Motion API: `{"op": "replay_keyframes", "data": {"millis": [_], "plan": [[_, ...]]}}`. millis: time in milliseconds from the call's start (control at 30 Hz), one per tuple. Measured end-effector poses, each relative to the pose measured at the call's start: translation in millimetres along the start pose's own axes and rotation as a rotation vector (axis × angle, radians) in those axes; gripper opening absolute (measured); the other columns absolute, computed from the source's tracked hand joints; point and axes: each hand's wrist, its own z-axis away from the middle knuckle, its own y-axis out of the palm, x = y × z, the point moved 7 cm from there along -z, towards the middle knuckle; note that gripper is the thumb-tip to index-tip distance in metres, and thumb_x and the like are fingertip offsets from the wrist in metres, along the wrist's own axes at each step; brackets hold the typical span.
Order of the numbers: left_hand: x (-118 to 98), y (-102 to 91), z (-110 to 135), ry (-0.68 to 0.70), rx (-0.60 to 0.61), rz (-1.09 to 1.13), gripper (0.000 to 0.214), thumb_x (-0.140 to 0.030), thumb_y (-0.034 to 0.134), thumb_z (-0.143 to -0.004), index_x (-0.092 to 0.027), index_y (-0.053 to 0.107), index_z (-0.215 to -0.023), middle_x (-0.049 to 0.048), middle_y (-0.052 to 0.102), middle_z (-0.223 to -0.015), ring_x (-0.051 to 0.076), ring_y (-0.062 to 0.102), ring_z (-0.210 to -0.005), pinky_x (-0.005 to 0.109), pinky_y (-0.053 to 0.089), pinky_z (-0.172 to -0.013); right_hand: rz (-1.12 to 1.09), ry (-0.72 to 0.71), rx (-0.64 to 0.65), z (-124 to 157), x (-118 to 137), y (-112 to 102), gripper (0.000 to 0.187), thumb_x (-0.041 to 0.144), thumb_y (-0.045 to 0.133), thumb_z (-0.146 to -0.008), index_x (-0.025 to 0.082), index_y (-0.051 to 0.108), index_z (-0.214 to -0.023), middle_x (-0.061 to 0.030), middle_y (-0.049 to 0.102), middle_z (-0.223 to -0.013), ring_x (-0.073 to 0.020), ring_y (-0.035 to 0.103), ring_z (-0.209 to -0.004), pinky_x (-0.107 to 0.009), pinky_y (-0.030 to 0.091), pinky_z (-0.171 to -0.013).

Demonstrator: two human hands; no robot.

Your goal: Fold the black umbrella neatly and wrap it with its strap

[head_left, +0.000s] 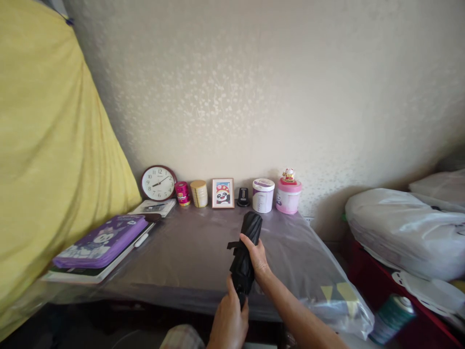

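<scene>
A folded black umbrella is held up at a tilt over the front part of the table. My left hand is closed around its lower end, at the handle. Higher up, my right hand wraps round the folded canopy from the right side. A loose black strap sticks out to the left of the canopy. Part of the handle is hidden by my left fingers.
The plastic-covered table bears a clock, a pink can, a yellow container, a panda picture and two tubs along the wall. A purple case lies left. White bags and a spray can are right.
</scene>
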Motion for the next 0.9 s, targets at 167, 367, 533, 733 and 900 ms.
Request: {"op": "replay_keyframes", "data": {"millis": [167, 367, 533, 733, 900], "plan": [[-11.4, -6.6, 0.1, 0.01, 0.018, 0.014, 0.07, -0.031, 0.059, -0.073, -0.008, 0.031, -0.132, 0.0138, 0.066, -0.083, 0.027, 0.064, -0.077, 0.03, 0.041, -0.069, -0.028, 0.04, -0.027, 0.9, 1.0, -0.4, 0.051, 0.041, 0.076, -0.058, 0.015, 0.051, -0.093, 0.0004, 0.062, -0.056, -0.018, 0.059, -0.044, -0.027, 0.048, -0.04], [-30.8, 13.4, 11.5, -0.151, 0.491, 0.575, 0.055, -0.051, 0.052, -0.075, -0.019, 0.036, -0.117, -0.0068, 0.051, -0.055, 0.009, 0.041, -0.03, 0.021, 0.036, -0.034, -0.092, 0.162, 0.13, 7.3, 5.4, 7.6, 0.043, 0.048, 0.066, -0.067, 0.014, 0.053, -0.089, -0.0025, 0.062, -0.054, -0.0164, 0.056, -0.039, -0.027, 0.047, -0.038], [-21.0, 17.0, 11.2, -0.178, 0.367, 0.477, 0.051, -0.047, 0.055, -0.075, -0.019, 0.037, -0.114, -0.0108, 0.044, -0.046, 0.008, 0.038, -0.028, 0.018, 0.032, -0.028, -0.024, 0.134, 0.155, 10.7, 5.8, 11.1, 0.044, 0.045, 0.071, -0.064, 0.015, 0.051, -0.089, -0.0022, 0.062, -0.053, -0.0172, 0.058, -0.041, -0.027, 0.047, -0.04], [-13.1, 10.6, 6.5, -0.088, 0.228, 0.304, 0.058, -0.042, 0.055, -0.078, -0.02, 0.027, -0.124, -0.0053, 0.055, -0.064, 0.007, 0.041, -0.025, 0.019, 0.032, -0.028, 0.006, 0.09, 0.111, 12.0, 8.6, 11.3, 0.048, 0.04, 0.075, -0.06, 0.015, 0.051, -0.093, -0.0004, 0.062, -0.054, -0.0148, 0.057, -0.042, -0.025, 0.049, -0.043], [-25.5, -4.1, -2.0, -0.146, 0.377, 0.574, 0.082, -0.056, 0.063, -0.07, -0.025, 0.021, -0.134, 0.0021, 0.062, -0.084, 0.016, 0.063, -0.058, 0.022, 0.046, -0.044, -0.015, 0.159, 0.171, 13.8, 11.2, 12.1, 0.043, 0.044, 0.071, -0.063, 0.015, 0.053, -0.089, -0.0013, 0.062, -0.056, -0.0138, 0.056, -0.042, -0.025, 0.048, -0.044]]}}
